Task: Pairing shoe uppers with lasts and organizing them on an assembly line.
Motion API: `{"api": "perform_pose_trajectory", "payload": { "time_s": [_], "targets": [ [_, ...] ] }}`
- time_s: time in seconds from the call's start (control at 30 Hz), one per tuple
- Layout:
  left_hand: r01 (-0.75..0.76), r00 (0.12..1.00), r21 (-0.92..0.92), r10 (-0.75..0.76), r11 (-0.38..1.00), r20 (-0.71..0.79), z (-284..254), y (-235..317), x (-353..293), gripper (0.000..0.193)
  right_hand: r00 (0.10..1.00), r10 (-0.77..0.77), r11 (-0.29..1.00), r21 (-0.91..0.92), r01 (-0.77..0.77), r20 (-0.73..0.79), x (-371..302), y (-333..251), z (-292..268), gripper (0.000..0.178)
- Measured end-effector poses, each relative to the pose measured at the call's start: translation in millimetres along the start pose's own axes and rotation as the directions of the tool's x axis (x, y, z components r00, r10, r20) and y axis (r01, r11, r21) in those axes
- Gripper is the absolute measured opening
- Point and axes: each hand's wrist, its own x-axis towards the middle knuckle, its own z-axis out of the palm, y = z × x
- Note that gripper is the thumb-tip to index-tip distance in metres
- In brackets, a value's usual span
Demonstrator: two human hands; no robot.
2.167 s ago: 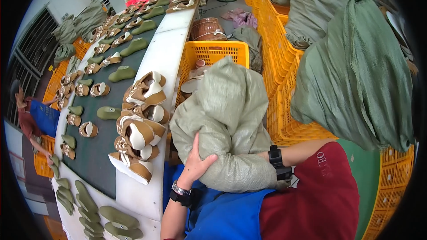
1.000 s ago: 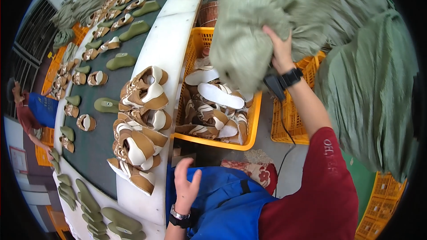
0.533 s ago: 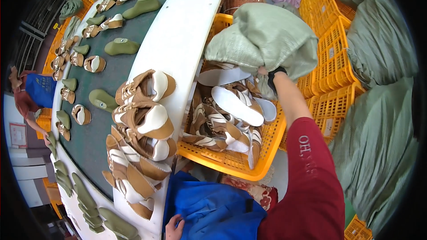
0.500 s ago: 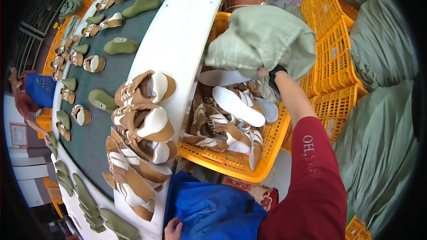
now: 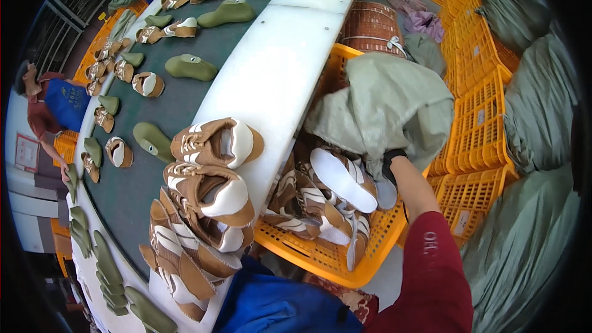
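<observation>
Status of uncovering: partial. The near part of the yellow crate (image 5: 359,276), on the body side of the right hand, lay open. The far part, beyond that hand, lay under the pale green sack (image 5: 383,102). Brown-and-white shoe uppers (image 5: 302,203) were exposed left of the hand, a white insole (image 5: 343,179) topmost.

Hands: the right forearm (image 5: 416,188) reached to the sack's near edge, where cloth concealed the hand; whether it gripped the cloth could not be determined. The left hand was out of view.

Surroundings: farther left of the right hand, stacked uppers (image 5: 209,194) occupied the white ledge (image 5: 290,43). Past them, green lasts (image 5: 191,68) stood on the dark conveyor (image 5: 132,203). A wicker basket (image 5: 371,26) stood beyond the hand.

Obstructions: the sack folds blocked the far contents from sight. Stacked crates (image 5: 482,120) to the hand's right and the ledge to its left probably restricted sideways clearance.
</observation>
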Motion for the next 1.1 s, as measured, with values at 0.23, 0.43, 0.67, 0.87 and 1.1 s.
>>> {"api": "perform_pose_trajectory", "payload": {
  "time_s": [0.23,0.43,0.67,0.87,1.1],
  "targets": [
    [-0.036,0.999,0.031,0.036,0.999,0.023,0.0,11.8,-3.9,0.039,0.915,-0.314,0.875,0.298,0.382,-0.252,-56.9,-15.9,-150.9,0.024],
    [-0.082,0.995,0.115,0.075,0.99,0.063,1.7,-2.6,17.1,0.04,0.936,-0.211,0.957,0.136,0.256,-0.281,14.2,89.1,-90.2,0.077],
    [-0.029,0.999,0.125,0.024,0.992,0.041,2.7,5.1,5.1,0.043,0.922,0.269,0.952,-0.226,-0.209,0.28,92.5,32.4,19.2,0.07],
    [-0.071,0.988,-0.05,0.063,0.996,-0.139,5.2,-48.0,2.1,0.028,0.901,0.286,0.955,-0.173,-0.24,0.326,80.4,8.4,12.7,0.072],
    [-0.022,0.981,-0.07,0.008,0.997,-0.195,-19.8,-69.0,-8.2,0.031,0.958,-0.281,0.936,0.205,0.286,-0.055,27.8,20.2,-68.8,0.073]
  ]
}}
